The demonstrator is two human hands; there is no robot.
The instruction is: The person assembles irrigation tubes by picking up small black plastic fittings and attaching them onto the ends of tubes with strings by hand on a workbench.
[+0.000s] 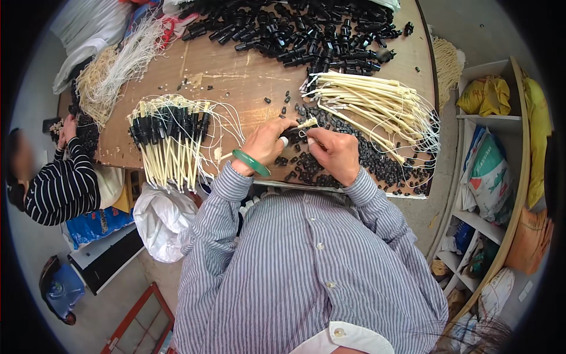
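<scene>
My left hand, with a green bangle at its wrist, is closed around a cream tube with a black fitting. A cream end piece sticks out past its fingertips. Close beside it, my right hand pinches a thin white cord near that end. To the left lies a bundle of cream tubes with black fittings and loose white cords. A pile of plain cream tubes lies to the right. Small black parts are scattered under and around my right hand.
Many black plastic fittings are heaped at the table's far side. White cords lie at the far left. Another person in a striped top works at the left edge. A shelf with bags stands at the right.
</scene>
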